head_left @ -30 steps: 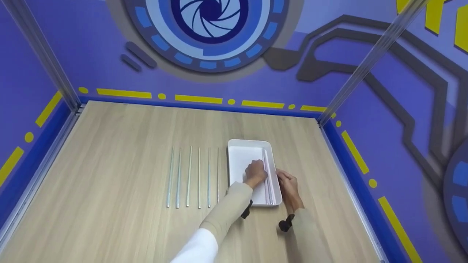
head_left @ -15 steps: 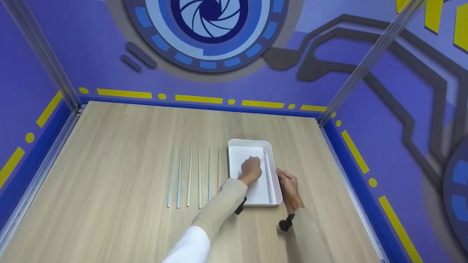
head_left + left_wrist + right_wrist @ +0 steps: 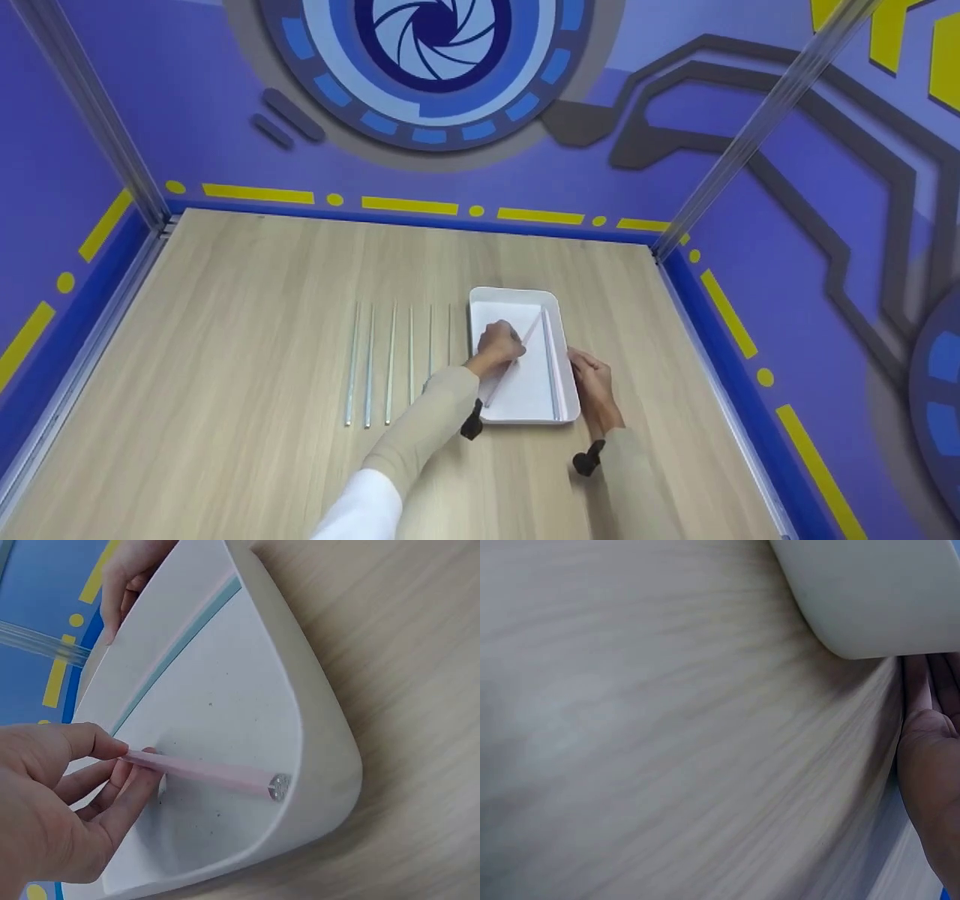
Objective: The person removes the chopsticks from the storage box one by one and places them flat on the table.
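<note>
In the head view, my left hand (image 3: pixel 500 345) is over the white tray (image 3: pixel 517 416) and pinches a pink chopstick (image 3: pixel 217 774) between thumb and fingers. The chopstick lies slantwise across the tray, its silvery, glittery end close to the tray wall in the left wrist view. Along the tray's right wall rests a pale blue chopstick (image 3: pixel 176 652). My right hand (image 3: pixel 594 379) is outside that wall, fingers touching it near the middle; the right wrist view shows its thumb (image 3: pixel 930 742) close under the tray, with the other fingers partly hidden.
Several metal-looking chopsticks (image 3: pixel 370 367) lie side by side on the wooden table (image 3: pixel 255 315), left of the tray. The left forearm covers the lower ends of some. Blue-purple panels (image 3: pixel 420 176) enclose the back and sides.
My left hand has moved left inside the tray, drawing the pink chopstick away from the right wall into a slant. The right hand has stayed at the tray's side.
</note>
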